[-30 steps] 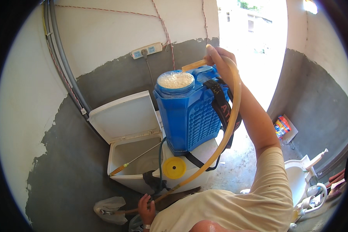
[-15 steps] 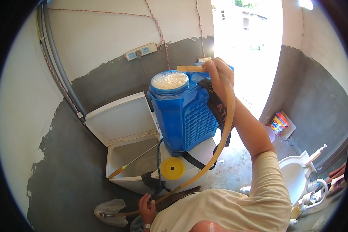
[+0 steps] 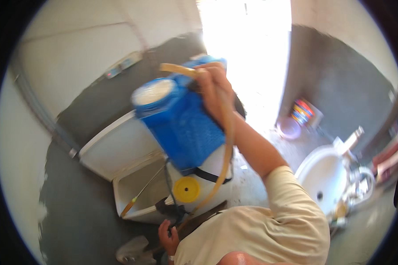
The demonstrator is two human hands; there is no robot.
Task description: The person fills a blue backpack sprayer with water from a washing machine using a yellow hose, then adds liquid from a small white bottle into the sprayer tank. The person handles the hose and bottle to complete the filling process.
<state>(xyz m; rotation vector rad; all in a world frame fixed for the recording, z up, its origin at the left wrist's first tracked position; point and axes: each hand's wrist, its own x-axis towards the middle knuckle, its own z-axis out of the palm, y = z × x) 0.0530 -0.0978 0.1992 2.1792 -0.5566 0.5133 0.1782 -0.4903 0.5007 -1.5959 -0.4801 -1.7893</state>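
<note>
Hanging low beside the tan shirt [image 3: 274,234], the left hand [image 3: 168,238] bends its fingers; whether it holds anything I can't tell. Past it, a yellow disc [image 3: 186,189] sits on a white machine [image 3: 144,215]. The right hand [image 3: 214,86] is wrapped round a yellowish hose [image 3: 228,148], partly hiding the blue tank [image 3: 177,132] standing on that machine. Beyond, a power strip [image 3: 124,65] is fixed to the wall [image 3: 88,106].
</note>
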